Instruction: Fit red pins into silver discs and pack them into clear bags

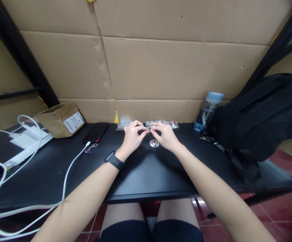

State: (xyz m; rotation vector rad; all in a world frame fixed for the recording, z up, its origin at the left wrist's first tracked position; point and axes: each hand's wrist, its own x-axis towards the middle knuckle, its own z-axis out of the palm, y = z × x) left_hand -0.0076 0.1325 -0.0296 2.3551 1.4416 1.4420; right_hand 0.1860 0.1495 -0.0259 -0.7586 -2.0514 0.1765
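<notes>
Near the back of the black table, my left hand point(134, 137) and my right hand point(165, 135) meet fingertip to fingertip. Both are closed in a pinch around a small, thin item between them, too small to make out. Just below the fingertips lies a small round silvery disc point(154, 144) with a red bit at its centre. Behind my right hand are shiny clear plastic packets point(173, 124) with red pieces inside. Another clear plastic packet point(123, 122) lies behind my left hand, partly covered by it.
On the left are an open cardboard box point(60, 122), a dark phone point(95, 132), a keychain point(88, 151), a white power strip point(30, 151) and looping white cables point(69, 171). To the right stand a blue-lidded water bottle point(208, 111) and a black backpack point(257, 114). Cardboard point(148, 70) walls the back.
</notes>
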